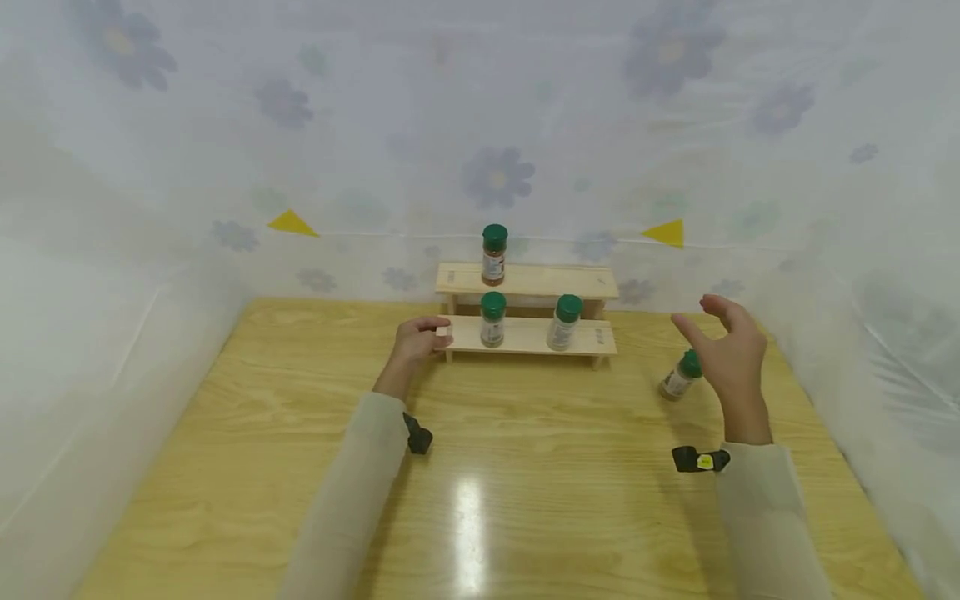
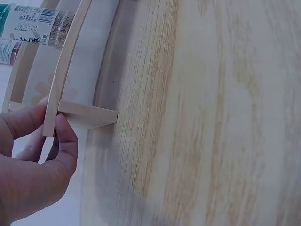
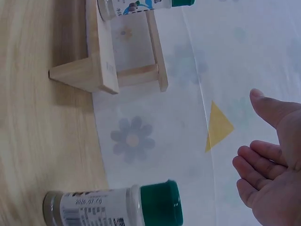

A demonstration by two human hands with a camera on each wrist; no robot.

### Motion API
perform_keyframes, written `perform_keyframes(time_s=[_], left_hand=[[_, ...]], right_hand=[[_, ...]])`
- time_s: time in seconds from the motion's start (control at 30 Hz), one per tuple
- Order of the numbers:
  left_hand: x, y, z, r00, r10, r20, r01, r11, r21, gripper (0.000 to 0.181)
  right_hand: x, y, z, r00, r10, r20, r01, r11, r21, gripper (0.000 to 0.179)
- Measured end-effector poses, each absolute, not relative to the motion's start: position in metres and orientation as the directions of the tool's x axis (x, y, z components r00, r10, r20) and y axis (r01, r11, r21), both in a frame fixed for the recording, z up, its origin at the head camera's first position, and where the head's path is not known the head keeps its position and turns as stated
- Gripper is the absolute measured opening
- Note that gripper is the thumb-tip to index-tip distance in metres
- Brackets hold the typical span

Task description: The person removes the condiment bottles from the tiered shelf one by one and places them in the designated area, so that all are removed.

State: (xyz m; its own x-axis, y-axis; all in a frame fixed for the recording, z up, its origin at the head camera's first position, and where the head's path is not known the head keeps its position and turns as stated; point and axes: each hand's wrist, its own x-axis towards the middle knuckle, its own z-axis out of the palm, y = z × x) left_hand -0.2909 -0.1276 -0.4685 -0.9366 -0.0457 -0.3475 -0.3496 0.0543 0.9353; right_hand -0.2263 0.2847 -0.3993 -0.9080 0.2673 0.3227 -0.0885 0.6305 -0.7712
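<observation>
My left hand [image 1: 418, 340] pinches the left end of the lower shelf of a two-step wooden rack [image 1: 525, 335], thumb on one face and fingers on the other in the left wrist view. On that lower step stand two green-capped spice jars, a left one [image 1: 492, 320] and a right one [image 1: 564, 323]. Another spice jar [image 1: 493, 255], with reddish contents, is on the upper step. My right hand [image 1: 733, 354] is raised at the right with thumb and fingers spread, holding nothing. Just beside it a green-capped jar [image 3: 103, 207] stands on the table, partly hidden by the hand in the head view.
The wood-grain table [image 1: 480, 450] runs up to a white flowered sheet [image 1: 375, 167] behind the rack, with sheeting on both sides too. Two yellow triangles, a left one [image 1: 292, 223] and a right one [image 1: 667, 233], mark the back sheet.
</observation>
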Motion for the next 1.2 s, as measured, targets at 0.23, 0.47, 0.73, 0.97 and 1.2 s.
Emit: perform_keyframes(time_s=[0.23,0.47,0.73,0.97,1.2], left_hand=[[-0.291,-0.118,-0.467,-0.931,-0.050,-0.362,-0.364,0.032,0.931,0.036],[-0.289,-0.112,-0.465,-0.930,-0.067,-0.363,-0.366,0.050,0.929,0.035],[-0.289,-0.113,-0.464,-0.926,-0.080,-0.369,-0.374,0.050,0.926,0.035],[-0.288,-0.114,-0.466,-0.929,-0.084,-0.361,-0.366,0.060,0.929,0.034],[-0.287,-0.115,-0.467,-0.927,-0.074,-0.366,-0.371,0.069,0.926,0.036]], right_hand=[[-0.240,0.267,-0.379,-0.887,0.267,0.376,-0.142,0.617,-0.774,0.059],[-0.255,0.249,-0.361,-0.850,0.233,0.472,-0.254,0.604,-0.755,0.051],[-0.274,0.228,-0.350,-0.881,0.137,0.452,-0.276,0.627,-0.729,0.057],[-0.290,0.203,-0.338,-0.887,0.067,0.456,-0.329,0.600,-0.729,0.057],[-0.299,0.175,-0.336,-0.885,0.010,0.465,-0.375,0.575,-0.727,0.056]])
